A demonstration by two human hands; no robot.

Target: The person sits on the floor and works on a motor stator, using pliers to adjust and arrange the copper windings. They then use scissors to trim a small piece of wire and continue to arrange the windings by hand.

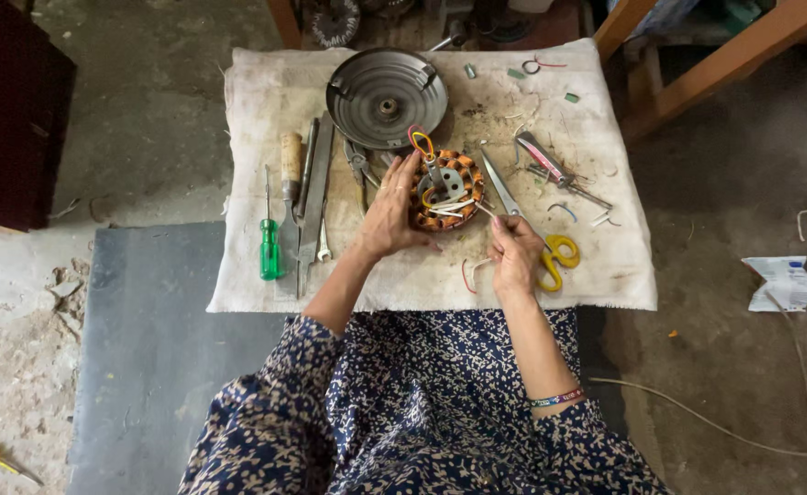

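Person sits at a low table covered by a stained white cloth [266, 92]. Landmark: the wound stator [446, 190], a round core with orange-copper coils and a grey metal centre, lying near the middle of the cloth.

Left hand [389, 215] rests against the stator's left edge, fingers spread and curled around its rim, touching it; not a closed clamp, more a steadying hold. Right hand [516, 249] sits just right of and below the stator, fingertips pinched together on a thin white wire [469, 207] that runs from the stator toward the fingers. Exact pinch point is too small to tell.

Looped yellow and red wires [422, 143] stand up at the stator's top edge. Round grey metal cover [385, 96] lies just above the stator. Scissors with yellow handles [554, 258] lie right of the stator, blades pointing up-left, handles just beside the right hand. Red-handled pliers [543, 163] lie further right. Left of the stator: small pliers [359, 165], a flat file [315, 206], a wooden-handled tool [290, 170], a green screwdriver [269, 243]. Wire offcuts are scattered upper right of the stator. A crumpled paper [784, 282] lies on the floor far right.
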